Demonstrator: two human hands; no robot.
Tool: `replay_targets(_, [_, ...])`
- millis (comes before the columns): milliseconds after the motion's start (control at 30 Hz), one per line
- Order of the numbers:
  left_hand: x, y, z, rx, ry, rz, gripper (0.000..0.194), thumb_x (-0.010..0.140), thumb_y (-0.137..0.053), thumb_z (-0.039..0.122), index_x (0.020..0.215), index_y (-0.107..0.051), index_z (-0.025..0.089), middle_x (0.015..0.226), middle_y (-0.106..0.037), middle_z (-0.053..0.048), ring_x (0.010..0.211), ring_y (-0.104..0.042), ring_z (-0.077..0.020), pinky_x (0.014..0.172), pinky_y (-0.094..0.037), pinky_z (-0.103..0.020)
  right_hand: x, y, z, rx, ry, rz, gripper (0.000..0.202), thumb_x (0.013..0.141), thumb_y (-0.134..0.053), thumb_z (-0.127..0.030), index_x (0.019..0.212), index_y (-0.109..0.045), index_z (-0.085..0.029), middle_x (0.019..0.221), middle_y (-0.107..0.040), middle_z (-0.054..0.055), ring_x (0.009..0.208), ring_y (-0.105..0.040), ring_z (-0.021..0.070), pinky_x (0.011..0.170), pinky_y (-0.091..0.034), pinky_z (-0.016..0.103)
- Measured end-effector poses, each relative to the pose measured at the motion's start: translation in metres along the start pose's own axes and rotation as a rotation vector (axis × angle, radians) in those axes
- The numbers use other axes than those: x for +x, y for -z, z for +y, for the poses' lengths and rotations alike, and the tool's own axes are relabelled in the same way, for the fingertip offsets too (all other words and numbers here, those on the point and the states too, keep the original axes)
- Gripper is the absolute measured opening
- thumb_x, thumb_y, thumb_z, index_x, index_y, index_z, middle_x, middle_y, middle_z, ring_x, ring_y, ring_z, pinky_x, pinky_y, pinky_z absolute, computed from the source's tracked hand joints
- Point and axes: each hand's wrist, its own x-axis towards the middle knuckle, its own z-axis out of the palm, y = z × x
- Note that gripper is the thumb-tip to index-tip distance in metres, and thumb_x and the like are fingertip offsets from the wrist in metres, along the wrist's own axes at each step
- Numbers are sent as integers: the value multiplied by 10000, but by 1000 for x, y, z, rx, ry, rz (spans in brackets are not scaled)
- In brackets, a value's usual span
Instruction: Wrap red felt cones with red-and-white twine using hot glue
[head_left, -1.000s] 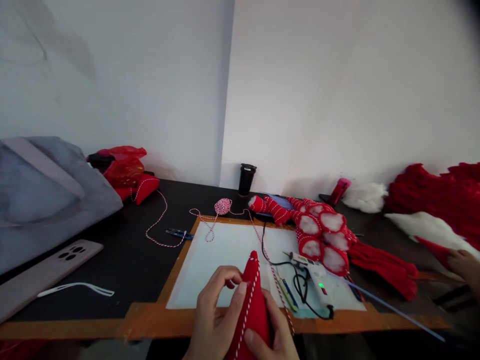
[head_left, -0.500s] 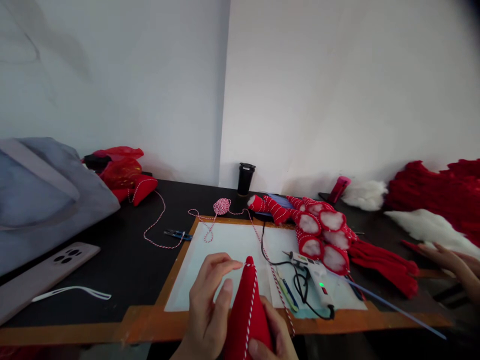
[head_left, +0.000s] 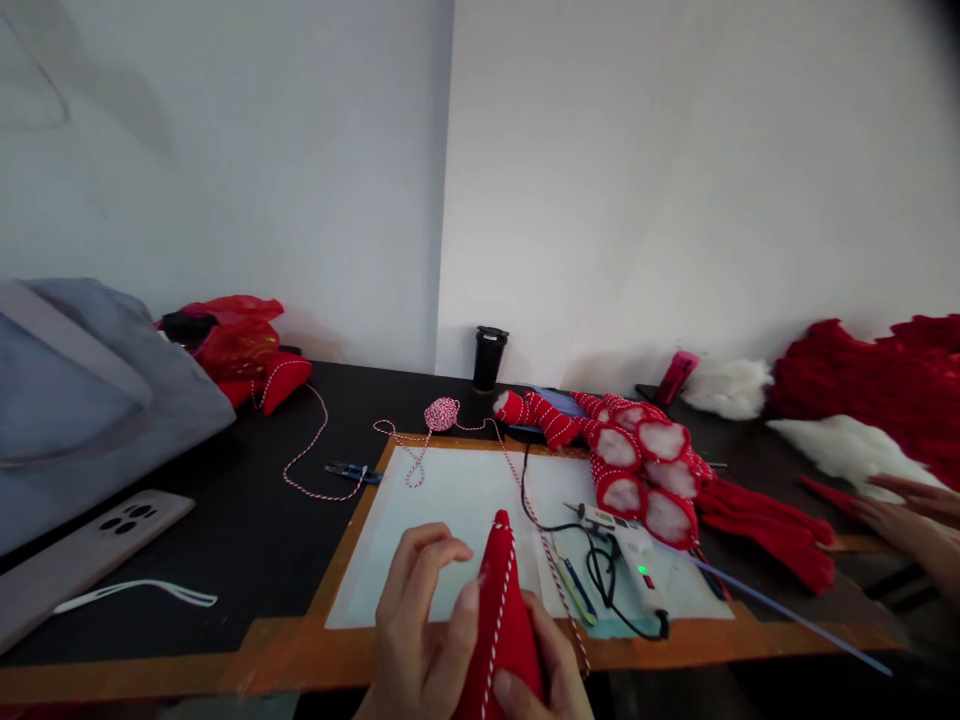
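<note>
A red cone-shaped fabric piece (head_left: 499,610) with a red and white cord running along its front stands point-up at the bottom centre. My right hand (head_left: 551,665) grips its lower right side, thumb on the front. Beside its left side is my left hand (head_left: 431,620), fingers curled but apart, the thumb close to the fabric; nothing shows between the fingers. A striped cord (head_left: 556,570) runs down past my right hand from near a cord ball (head_left: 441,414). The lower end of the cone is cut off by the frame.
Stuffed red pieces (head_left: 616,446), a white power strip (head_left: 642,575) and a hot-tool cable lie right of centre. Blue snips (head_left: 352,472), a phone (head_left: 97,560) and a grey bag (head_left: 97,390) are left. Another person's hands (head_left: 907,520) hold red fabric far right; a black cup (head_left: 490,358) stands behind.
My left thumb has moved up and right against the cone's side, and the left fingertips have drawn back from its tip. The other person's hands have shifted slightly. The view has moved a little.
</note>
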Motion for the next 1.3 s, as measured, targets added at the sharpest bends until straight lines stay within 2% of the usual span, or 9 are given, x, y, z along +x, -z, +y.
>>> replay_targets(100, [-1,-6,6,72,14,-113,71,890,-609,191,879,-540,206,851,-552,-26,806,-563,-187,713,-465,-290,2,0,0,-221,84,88,634,695,-858,-425,1273,-672,-243,1294,-697,75,1205,-636,344,1008,-535,376])
replay_targets(167, [-1,-8,8,63,72,-176,72,922,-573,199,853,-556,210,808,-585,-17,756,-568,-171,698,-467,-274,3,-1,0,-298,118,123,611,717,-836,-385,1284,-666,-239,1305,-692,73,1204,-639,340,1001,-543,367])
replay_targets(300, [0,-6,6,-170,450,-345,215,984,-486,379,862,-571,225,773,-590,-15,718,-544,-167,551,-442,-211,5,-1,-5,-336,150,134,602,734,-811,-400,1290,-655,-232,1300,-692,84,1207,-636,341,1004,-541,380])
replay_targets(400, [2,-2,2,-381,692,-405,307,961,-504,511,886,-569,221,695,-515,16,643,-480,-142,473,-359,-180,6,-1,-10,-210,137,126,633,712,-821,-472,1274,-641,-243,1313,-681,91,1192,-642,325,992,-537,369])
replay_targets(567, [3,-3,-1,-623,831,-373,381,912,-580,556,787,-522,201,678,-472,41,591,-389,-100,520,-358,-178,6,-1,-20,186,-84,-109,698,673,-838,-525,1262,-550,-288,954,-770,40,710,-709,197,665,-551,274])
replay_targets(700, [0,-6,3,-742,869,-364,401,883,-619,563,751,-504,202,663,-475,41,592,-388,-100,515,-356,-172,5,-1,-27,345,-151,-186,662,641,-851,-509,1205,-604,-265,1031,-766,66,794,-728,243,710,-554,319])
replay_targets(833, [-5,-8,8,-732,879,-287,359,890,-634,527,765,-520,209,677,-482,40,620,-406,-108,537,-365,-168,5,-1,-27,283,-102,-109,581,642,-868,-503,1154,-709,-278,1155,-750,54,1033,-696,275,884,-533,321])
replay_targets(1000, [-8,-11,5,-777,860,-257,337,896,-642,494,756,-543,204,688,-507,33,623,-417,-112,560,-394,-180,5,-7,-21,248,-30,-51,655,677,-839,-545,1258,-669,-296,1282,-703,73,1116,-676,307,938,-530,371])
replay_targets(1300, [-15,-17,4,-868,884,-238,327,912,-636,464,755,-529,197,680,-498,42,623,-397,-109,558,-374,-182,5,-9,-18,270,-31,-98,716,655,-808,-627,1248,-653,-258,1195,-738,109,1050,-706,323,925,-538,416])
